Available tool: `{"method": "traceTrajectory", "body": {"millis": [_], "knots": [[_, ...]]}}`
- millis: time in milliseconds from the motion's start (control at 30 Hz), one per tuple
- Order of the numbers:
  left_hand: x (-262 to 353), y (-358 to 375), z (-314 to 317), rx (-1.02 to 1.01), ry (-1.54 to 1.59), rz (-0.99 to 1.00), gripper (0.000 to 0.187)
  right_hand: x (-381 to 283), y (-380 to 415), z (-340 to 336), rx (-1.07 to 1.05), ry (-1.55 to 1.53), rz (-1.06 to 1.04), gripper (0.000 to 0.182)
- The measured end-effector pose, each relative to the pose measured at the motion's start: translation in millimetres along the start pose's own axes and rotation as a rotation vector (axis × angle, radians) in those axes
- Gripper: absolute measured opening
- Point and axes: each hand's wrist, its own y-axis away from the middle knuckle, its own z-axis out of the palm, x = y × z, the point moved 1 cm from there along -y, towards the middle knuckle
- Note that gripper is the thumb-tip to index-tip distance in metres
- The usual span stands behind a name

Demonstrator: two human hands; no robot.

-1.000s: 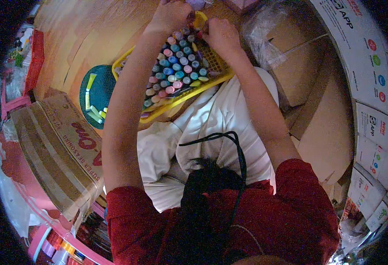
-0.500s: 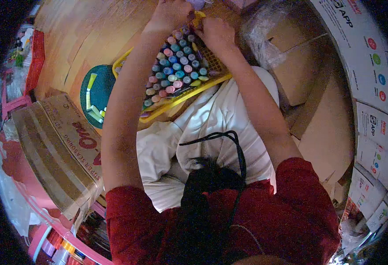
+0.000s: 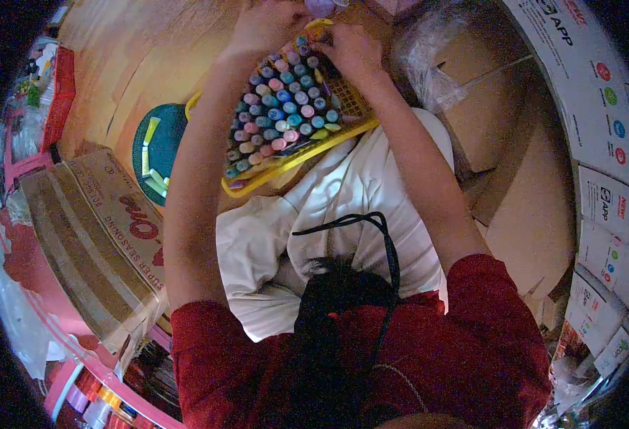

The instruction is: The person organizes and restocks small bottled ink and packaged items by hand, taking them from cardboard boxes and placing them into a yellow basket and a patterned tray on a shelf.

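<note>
A yellow basket (image 3: pixel 278 176) lies tilted in front of my lap, packed with upright markers (image 3: pixel 286 114) with round caps of blue, teal, grey and pink. At its far corner, my left hand (image 3: pixel 275 27) has its fingers curled in; whatever they hold is hidden. Across that corner, my right hand (image 3: pixel 350 50) bends its fingers and thumb together against the markers by the rim. What lies between those fingertips is too small to make out. Just beyond both hands sits a purple object (image 3: pixel 321 7), partly cut off by the frame.
A round dark green mesh tray (image 3: pixel 158 136) with several pale yellow-green pieces is left of the basket. A cardboard box (image 3: pixel 100 229) stands at left, near a red basket (image 3: pixel 58 96). Clear plastic wrap (image 3: pixel 429 57), flattened cardboard (image 3: pixel 522 193) and white printed cartons (image 3: pixel 600 129) line the right.
The marker basket has shifted slightly left and up. My left hand has moved slightly left, away from the far corner; my right hand stays near the rim.
</note>
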Motion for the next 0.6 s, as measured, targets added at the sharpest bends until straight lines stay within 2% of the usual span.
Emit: {"method": "traceTrajectory", "body": {"millis": [67, 167, 367, 467, 533, 600], "knots": [[-18.8, 9.6, 17.0, 0.279, -0.038, 0.098, 0.022, -1.0, 1.2, -3.9, -0.013, -0.004, -0.009, 0.046], [-29.6, 38.7, -10.9, 0.359, -0.041, 0.064, 0.02, 2.8, -2.0, -1.9, -0.046, -0.046, -0.007, 0.048], [-53.7, 150.5, -51.7, 0.546, 0.325, -0.41, 0.017, 5.9, -1.6, -7.0, 0.024, 0.003, -0.044, 0.048], [-78.2, 213.9, -45.6, 0.438, 0.335, -0.753, 0.017, 7.1, -6.8, -9.0, -0.068, -0.103, 0.006, 0.045], [-79.8, 247.9, -54.9, 0.315, 0.162, -0.9, 0.02, 9.3, -6.8, -10.6, -0.079, -0.156, 0.031, 0.043], [-101.6, 291.4, -29.4, 0.127, 0.009, -1.042, 0.023, 6.7, -5.7, -10.4, -0.041, -0.142, 0.001, 0.043]]}}
